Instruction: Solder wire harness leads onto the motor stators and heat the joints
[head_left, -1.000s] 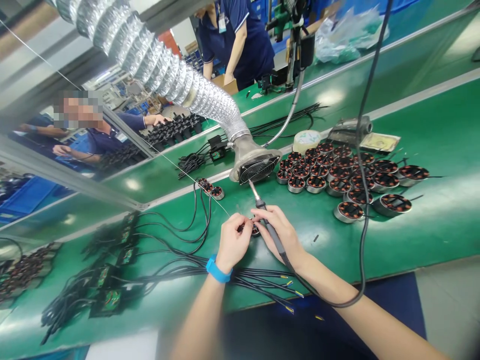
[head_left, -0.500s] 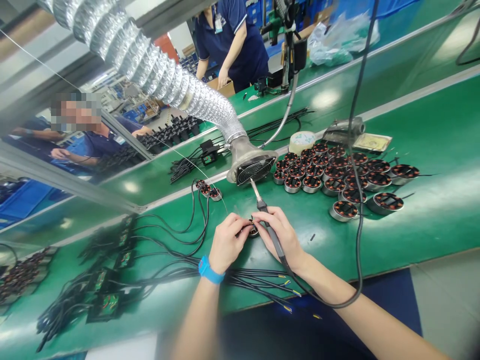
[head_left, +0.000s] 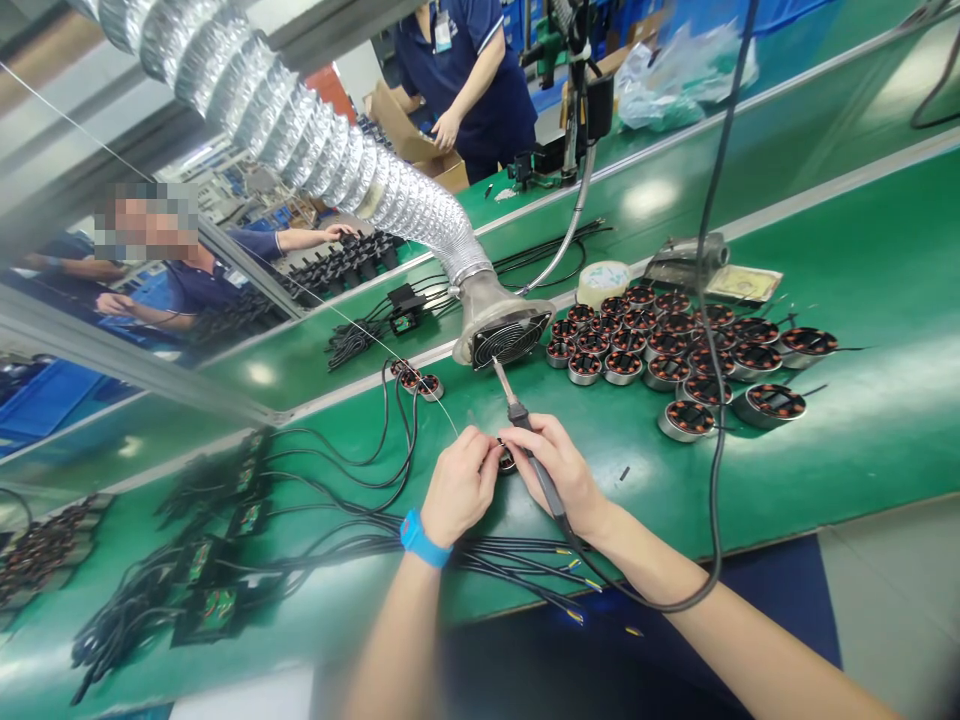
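My left hand (head_left: 460,482), with a blue band on its wrist, is closed in a pinch at a small round motor part (head_left: 507,460) on the green bench. What its fingertips grip is hidden. A thin silvery wire (head_left: 375,343) runs down from the upper left to this hand. My right hand (head_left: 561,470) is wrapped round a soldering iron (head_left: 549,484), its metal tip pointing up and away, just before the fume extractor's grille (head_left: 513,340). The thumb and index fingertip of my right hand also meet at the motor part, close to my left fingertips.
Several round motor parts with copper windings (head_left: 667,345) stand to the right, near a tape roll (head_left: 604,281). Black cables (head_left: 360,520) and circuit boards (head_left: 219,607) lie left. A silver duct (head_left: 330,150) hangs overhead. The iron's cord (head_left: 718,450) loops right. Two co-workers (head_left: 480,90) are beyond.
My hands stay at the motor part, with the iron tilted slightly left. The black device beyond has shifted left. One co-worker now reaches over the black parts; another's hand has lifted at a cardboard box.
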